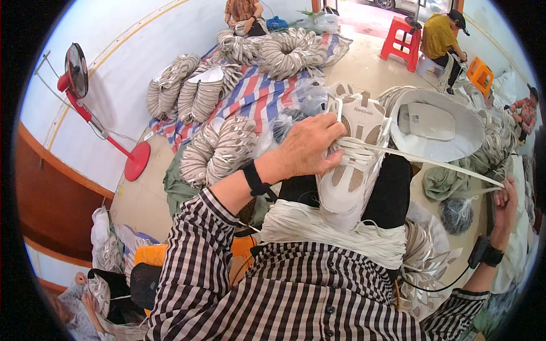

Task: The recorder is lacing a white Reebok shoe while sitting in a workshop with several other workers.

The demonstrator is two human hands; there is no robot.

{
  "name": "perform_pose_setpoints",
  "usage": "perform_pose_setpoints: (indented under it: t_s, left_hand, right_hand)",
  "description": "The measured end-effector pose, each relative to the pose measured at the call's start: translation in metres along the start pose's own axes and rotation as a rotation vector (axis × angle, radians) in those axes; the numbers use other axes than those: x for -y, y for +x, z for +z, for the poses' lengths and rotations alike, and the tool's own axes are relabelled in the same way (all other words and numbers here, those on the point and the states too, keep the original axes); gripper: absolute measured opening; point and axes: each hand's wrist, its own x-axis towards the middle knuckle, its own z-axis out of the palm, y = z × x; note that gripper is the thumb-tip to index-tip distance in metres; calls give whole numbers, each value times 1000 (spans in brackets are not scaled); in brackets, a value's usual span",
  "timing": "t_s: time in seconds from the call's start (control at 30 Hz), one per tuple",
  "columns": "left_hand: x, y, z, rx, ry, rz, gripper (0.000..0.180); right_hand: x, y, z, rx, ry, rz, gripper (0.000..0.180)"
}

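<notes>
A white and beige sneaker upper [351,184] lies on my lap, its toe toward me and its tongue [364,111] upright. My left hand [310,145] is closed at the left side of its lacing, thumb and fingers gripping the edge there. The fingertips are partly hidden. A flat off-white shoelace [435,162] runs taut from the lacing to the far right. At its end my right hand [503,203] pinches it, arm stretched out. Across my lap, below the toe, rests a thick bundle of off-white laces [335,228].
Rings of sneaker uppers [219,152] lie on a striped sheet [259,96] and the floor. A white tub [438,145] stands right of the sneaker upper. At left is a red fan [82,99]; a red stool [401,44] stands near the doorway. Several other people sit around the room.
</notes>
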Motion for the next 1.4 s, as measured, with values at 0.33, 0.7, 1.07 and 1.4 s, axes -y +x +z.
perform_pose_setpoints:
  t_s: [0.33,0.7,1.07,1.4]
  left_hand:
    - [1,5,-2,133,3,-17,30]
    - [11,9,-1,95,-447,-255,8]
    - [31,32,-27,429,-506,-401,12]
    - [46,18,-33,311,-401,-265,11]
  right_hand:
    - [-47,53,-54,-166,-6,29,28]
    - [-128,-2,69,318,-916,-242,25]
    - [-90,-105,277,530,-882,-494,30]
    - [-104,-75,246,406,-1279,-881,15]
